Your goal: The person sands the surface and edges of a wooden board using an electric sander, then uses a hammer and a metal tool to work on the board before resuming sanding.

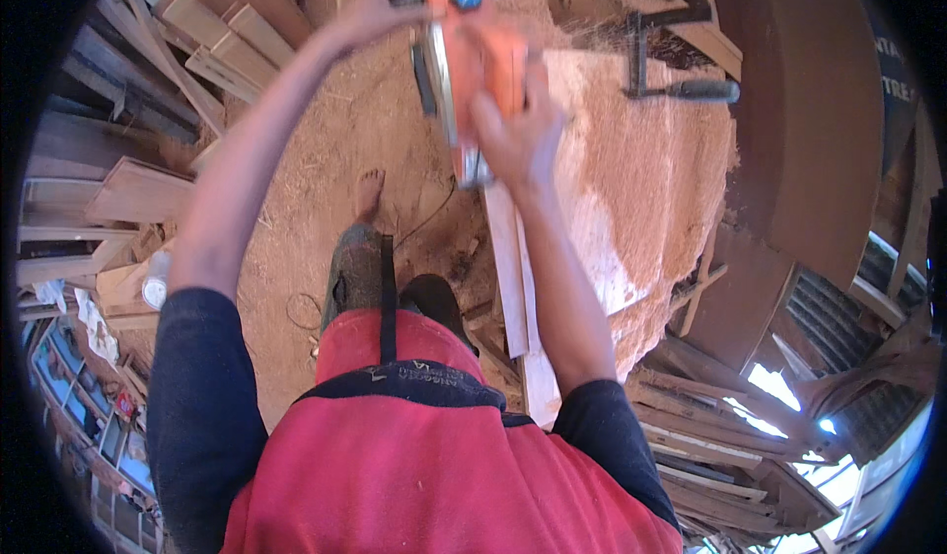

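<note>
We stood in a rough timber workshop, its ground [326, 159] carpeted in reddish sawdust, with stacks of cut boards [212, 21] off to the left of the saw and more planks [710, 455] heaped low to its right. The saw [473, 71], an orange power tool, sat at the far end of our reach, above a long pale plank [513, 278] that ran back from it toward our body. We held the plank's line straight ahead so the blade could follow its length, and a big mound of sawdust [641, 169] lay piled just right of the saw, where the cut threw it.

Our right hand [518, 135] was clenched around the saw's rear grip, nearest to us, to push and steer. Our left hand [375, 6] gripped what seemed to be the front handle on the saw's far left side, though the picture's edge blurred it, so we cannot be sure of the hold. Both arms were stretched out, keeping the body well back from the blade. One bare foot [368, 194] was planted in the dust below and left of the saw for balance. A dark metal clamp [681, 85] rested on the mound to the saw's right.
</note>
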The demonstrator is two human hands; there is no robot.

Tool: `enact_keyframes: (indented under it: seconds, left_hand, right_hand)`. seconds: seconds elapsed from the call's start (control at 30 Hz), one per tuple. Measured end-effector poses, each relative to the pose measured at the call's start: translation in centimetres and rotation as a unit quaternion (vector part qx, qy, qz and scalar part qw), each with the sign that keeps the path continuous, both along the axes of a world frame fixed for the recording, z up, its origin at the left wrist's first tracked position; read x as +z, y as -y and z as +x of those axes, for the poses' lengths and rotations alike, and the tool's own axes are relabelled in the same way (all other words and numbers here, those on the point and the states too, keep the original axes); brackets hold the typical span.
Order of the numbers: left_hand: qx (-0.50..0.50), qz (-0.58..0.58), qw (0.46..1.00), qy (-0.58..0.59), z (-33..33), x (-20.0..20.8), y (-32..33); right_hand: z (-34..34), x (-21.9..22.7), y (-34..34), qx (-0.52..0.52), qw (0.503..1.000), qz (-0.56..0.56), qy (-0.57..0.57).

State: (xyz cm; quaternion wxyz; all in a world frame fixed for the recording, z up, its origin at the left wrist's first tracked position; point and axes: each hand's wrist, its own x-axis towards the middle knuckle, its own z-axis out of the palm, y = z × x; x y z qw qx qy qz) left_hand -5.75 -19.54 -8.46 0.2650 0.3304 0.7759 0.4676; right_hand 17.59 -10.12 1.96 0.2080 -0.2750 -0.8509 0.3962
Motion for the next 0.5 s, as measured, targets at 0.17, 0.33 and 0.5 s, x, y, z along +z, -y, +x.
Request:
enact_keyframes:
  seconds: [0.17,0.33,0.5]
  left_hand:
    - [0.036,-0.022,0.999,-0.013,2.3,2.5,0.9]
    - [-0.021,0.018,0.99,0.14,23.0,4.2,7.0]
    - [0.033,-0.035,0.994,0.102,45.4,3.4,14.6]
  right_hand:
    - [2.8,0.8,1.0,0.005,0.998,0.061,0.007]
    - [22.6,2.1,7.3,-0.033,0.996,0.021,0.079]
    - [43.9,4.2,15.2,-0.079,0.977,-0.037,0.196]
